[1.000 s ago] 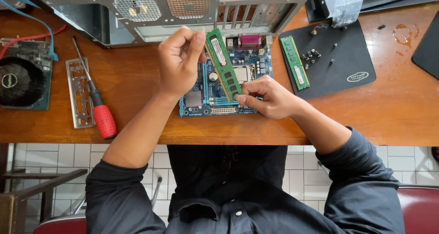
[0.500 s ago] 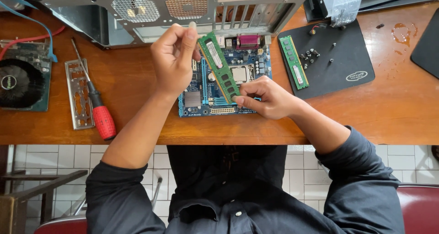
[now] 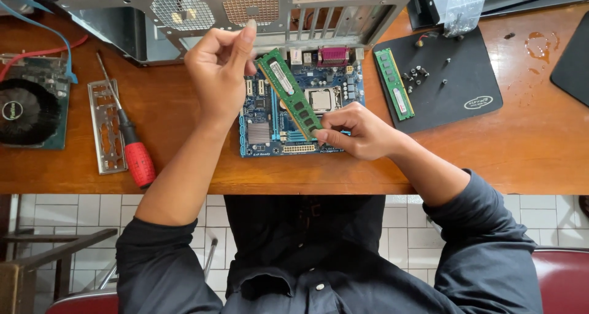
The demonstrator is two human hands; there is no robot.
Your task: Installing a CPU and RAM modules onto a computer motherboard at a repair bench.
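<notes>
Both hands, left hand (image 3: 218,74) and right hand (image 3: 356,131), held grips pinched on the green memory stick (image 3: 289,93) above the blue motherboard (image 3: 264,133).

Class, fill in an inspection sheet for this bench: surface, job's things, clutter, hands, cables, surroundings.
Surface: wooden table, wet spots at the far right.
Job's things: green memory stick held tilted over the blue motherboard.
Clutter: second memory stick and small screws on a black mat; red screwdriver; metal plate; fan card; metal case.
Hands: left hand pinches the stick's top end, right hand grips its bottom end.
Cables: blue cable and red cable at far left.
Surroundings: white tiled floor, red seat, wooden frame.
</notes>
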